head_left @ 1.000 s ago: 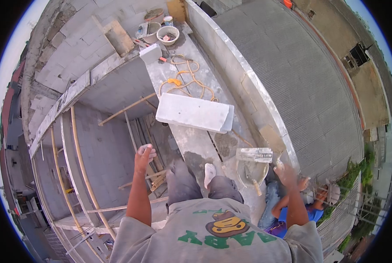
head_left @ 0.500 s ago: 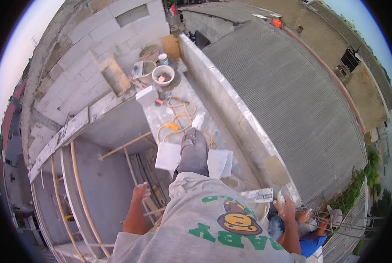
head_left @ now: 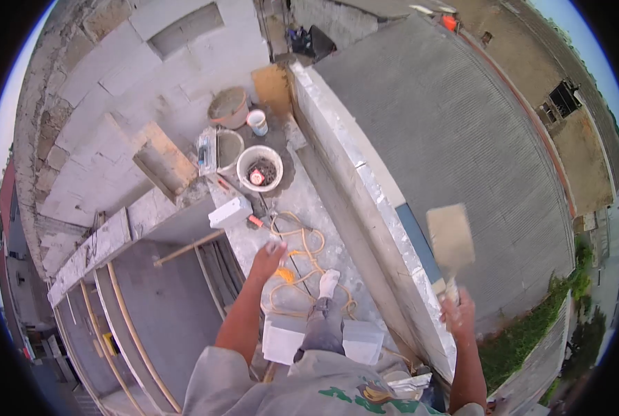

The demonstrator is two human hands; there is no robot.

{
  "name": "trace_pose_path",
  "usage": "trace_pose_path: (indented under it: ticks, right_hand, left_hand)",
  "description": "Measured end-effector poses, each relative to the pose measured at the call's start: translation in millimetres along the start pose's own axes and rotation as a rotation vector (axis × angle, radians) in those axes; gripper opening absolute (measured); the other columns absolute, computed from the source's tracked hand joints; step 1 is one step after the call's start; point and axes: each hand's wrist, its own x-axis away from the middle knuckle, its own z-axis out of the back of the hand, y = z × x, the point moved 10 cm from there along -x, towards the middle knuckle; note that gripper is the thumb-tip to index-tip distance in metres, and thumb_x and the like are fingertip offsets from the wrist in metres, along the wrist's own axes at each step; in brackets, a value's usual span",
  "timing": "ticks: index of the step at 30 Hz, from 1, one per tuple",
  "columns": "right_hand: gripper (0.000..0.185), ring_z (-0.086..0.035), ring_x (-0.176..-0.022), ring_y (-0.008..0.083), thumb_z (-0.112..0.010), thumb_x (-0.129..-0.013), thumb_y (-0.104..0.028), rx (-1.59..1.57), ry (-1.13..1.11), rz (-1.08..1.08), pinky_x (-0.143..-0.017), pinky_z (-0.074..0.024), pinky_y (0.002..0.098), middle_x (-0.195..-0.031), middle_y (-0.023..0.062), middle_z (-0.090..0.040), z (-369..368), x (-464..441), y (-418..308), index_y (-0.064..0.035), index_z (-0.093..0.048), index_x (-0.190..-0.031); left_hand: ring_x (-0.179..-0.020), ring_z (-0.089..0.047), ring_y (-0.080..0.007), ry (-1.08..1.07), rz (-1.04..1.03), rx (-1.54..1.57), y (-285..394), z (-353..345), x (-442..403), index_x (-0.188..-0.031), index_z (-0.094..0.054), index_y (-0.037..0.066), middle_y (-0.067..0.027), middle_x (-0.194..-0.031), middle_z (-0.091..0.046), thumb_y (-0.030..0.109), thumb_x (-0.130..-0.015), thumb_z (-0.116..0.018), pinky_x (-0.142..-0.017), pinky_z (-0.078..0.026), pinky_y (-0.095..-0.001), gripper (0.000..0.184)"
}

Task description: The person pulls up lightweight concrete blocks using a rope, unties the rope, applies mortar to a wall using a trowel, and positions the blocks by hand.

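My right hand (head_left: 459,312) is closed round the handle of a trowel (head_left: 451,237) with a broad, squarish, beige-coated blade. The blade points away from me, above the outer side of the low wall (head_left: 378,186). My left hand (head_left: 268,261) is held out over the slab with nothing visible in it, its fingers loosely bent and dusty at the tips. Close to it in view lie a yellow cord (head_left: 309,244), an orange-handled tool (head_left: 255,221) and a white block (head_left: 230,213).
A white bucket (head_left: 272,155) with a red-and-white item in it, a mortar tub (head_left: 228,108) and a small paint pot (head_left: 257,123) stand ahead. To the left, the slab (head_left: 326,236) drops off beside wooden poles (head_left: 130,326). A corrugated roof (head_left: 420,125) lies beyond the low wall.
My right hand has swung forward and up with the trowel, from beside my body to over the wall. My left hand has moved forward and right. The view has shifted nearer the buckets.
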Motion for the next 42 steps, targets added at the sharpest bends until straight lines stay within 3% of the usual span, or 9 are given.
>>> trace_pose_path:
  ticks: [7,12,16,21,23,26,33,37,42]
  right_hand:
    - [0.022,-0.049,-0.044,0.0135,-0.067,-0.073,-0.012,0.266,0.124,0.013,-0.041,-0.0402,0.0313,-0.056,0.0047,-0.051,30,-35,45,-0.0019,-0.048,-0.070]
    - [0.019,-0.053,-0.036,0.0208,-0.069,-0.074,-0.010,0.246,-0.043,-0.566,-0.031,-0.0436,0.0341,-0.051,0.0105,-0.053,39,8,243,-0.0003,-0.053,-0.071]
    - [0.023,-0.055,-0.044,0.0267,-0.066,-0.076,-0.020,0.301,-0.004,-1.035,-0.040,-0.0462,0.0430,-0.055,0.0131,-0.053,28,53,261,0.0010,-0.057,-0.074]
    - [0.019,-0.053,-0.042,0.0261,-0.066,-0.077,-0.019,0.470,-0.527,-0.569,-0.038,-0.0427,0.0421,-0.057,0.0132,-0.054,-37,-96,200,-0.0015,-0.060,-0.078]
    - [0.018,-0.052,-0.039,0.0249,-0.066,-0.078,-0.020,0.482,-0.344,-0.860,-0.035,-0.0420,0.0409,-0.055,0.0132,-0.054,-46,-171,207,-0.0033,-0.062,-0.076]
    - [0.024,-0.054,-0.039,0.0235,-0.061,-0.084,-0.025,0.572,-0.423,-0.261,-0.036,-0.0431,0.0387,-0.054,0.0127,-0.055,-127,-319,72,-0.0003,-0.060,-0.084]
    - [0.023,-0.055,-0.047,0.0196,-0.064,-0.079,-0.021,0.689,-0.322,0.269,-0.042,-0.0440,0.0355,-0.060,0.0097,-0.055,-275,-423,-280,0.0002,-0.056,-0.083]
    - [0.038,-0.061,-0.073,0.0353,-0.068,-0.076,-0.034,1.037,-0.295,0.751,-0.066,-0.0487,0.0474,-0.078,0.0186,-0.062,-343,-423,-361,0.0004,-0.057,-0.088]
    - [0.048,-0.060,-0.090,0.0406,-0.070,-0.074,-0.042,1.173,-0.540,0.470,-0.077,-0.0462,0.0507,-0.094,0.0226,-0.063,-396,-471,-272,-0.0012,-0.061,-0.097]
  left_hand:
    - [-0.075,-0.064,-0.0165,0.091,0.295,0.082,-30,44,-40,-0.106,-0.058,-0.006,-0.0124,-0.085,-0.065,0.035,-0.088,-0.060,-0.075,-0.050,-0.0314,0.045]
    - [-0.071,-0.067,-0.0196,0.175,0.663,0.047,-143,89,42,-0.101,-0.059,-0.007,-0.0143,-0.083,-0.067,0.034,-0.087,-0.061,-0.061,-0.053,-0.0319,0.043]
    - [-0.067,-0.066,-0.0203,0.267,0.855,0.096,-178,114,108,-0.104,-0.059,0.005,-0.0099,-0.082,-0.067,0.041,-0.088,-0.058,-0.057,-0.046,-0.0343,0.039]
    - [-0.062,-0.065,-0.0212,0.461,0.928,0.186,-204,129,122,-0.096,-0.061,-0.002,-0.0113,-0.076,-0.066,0.037,-0.085,-0.061,-0.054,-0.050,-0.0338,0.040]
    - [-0.059,-0.065,-0.0209,0.528,0.930,0.237,-189,127,114,-0.092,-0.062,-0.005,-0.0117,-0.072,-0.066,0.034,-0.084,-0.062,-0.052,-0.051,-0.0319,0.041]
    - [-0.062,-0.065,-0.0207,0.552,0.903,0.296,-156,134,43,-0.094,-0.063,-0.005,-0.0124,-0.075,-0.066,0.035,-0.084,-0.062,-0.055,-0.051,-0.0315,0.042]
    - [-0.074,-0.063,-0.0133,0.623,0.392,0.421,-7,201,-106,-0.098,-0.063,-0.002,-0.0087,-0.081,-0.066,0.030,-0.092,-0.059,-0.068,-0.050,-0.0284,0.033]
    - [-0.070,-0.063,-0.0164,0.675,0.442,0.488,-22,208,-119,-0.100,-0.062,-0.005,-0.0107,-0.083,-0.066,0.029,-0.089,-0.061,-0.066,-0.050,-0.0274,0.036]
    - [-0.067,-0.065,-0.0191,0.677,0.824,0.315,-185,168,-69,-0.101,-0.060,-0.005,-0.0118,-0.081,-0.065,0.033,-0.085,-0.065,-0.060,-0.051,-0.0320,0.041]
